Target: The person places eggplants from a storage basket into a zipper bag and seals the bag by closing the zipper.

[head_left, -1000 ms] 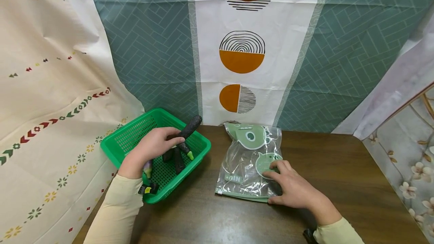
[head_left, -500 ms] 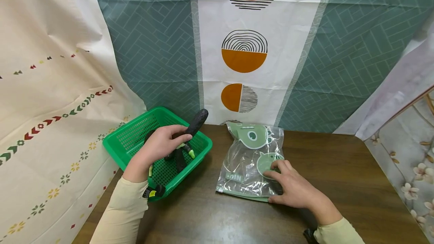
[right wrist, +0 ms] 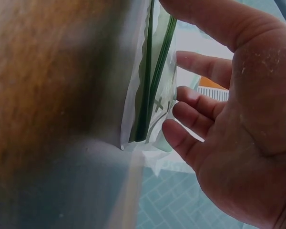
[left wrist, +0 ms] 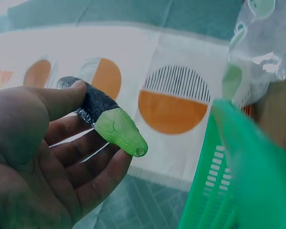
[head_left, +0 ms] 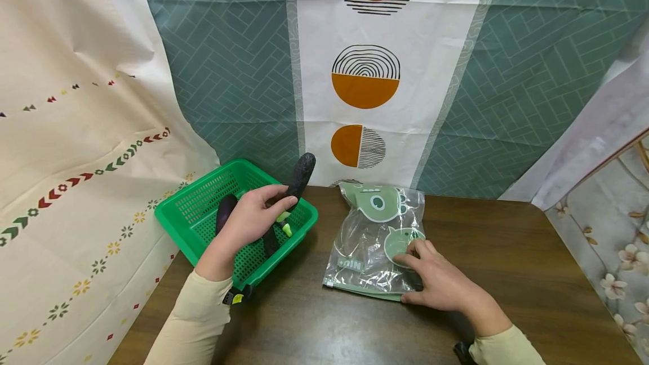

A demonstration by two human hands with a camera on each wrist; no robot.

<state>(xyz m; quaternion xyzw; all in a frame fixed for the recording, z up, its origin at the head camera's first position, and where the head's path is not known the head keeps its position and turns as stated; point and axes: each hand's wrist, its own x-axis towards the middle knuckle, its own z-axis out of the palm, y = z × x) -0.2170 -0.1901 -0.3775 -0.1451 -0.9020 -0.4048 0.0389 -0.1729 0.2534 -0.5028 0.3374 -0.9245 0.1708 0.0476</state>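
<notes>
My left hand [head_left: 250, 218] holds a dark eggplant [head_left: 302, 172] above the right side of a green basket [head_left: 174, 213]. The left wrist view shows the eggplant's light-green cap [left wrist: 118, 130] turned toward the palm, with the thumb against its dark body. Other eggplants lie in the basket, among them a purple-black one [head_left: 225, 208] at the left and a dark one [head_left: 271, 242] below the hand, which partly hides them. My right hand [head_left: 438, 280] rests on the near right corner of a clear zip bag [head_left: 362, 235] with green animal prints. Its fingers are loosely bent.
The bag lies flat on a brown wooden table [head_left: 304, 320], its green zip edge toward me. Patterned cloths [head_left: 365, 89] hang behind the table and along the left side. A floral panel [head_left: 623, 263] stands at the right.
My left hand has moved right and slightly up with the eggplant, tilting it more upright and uncovering the purple-black eggplant in the basket. The right hand stays on the bag.
</notes>
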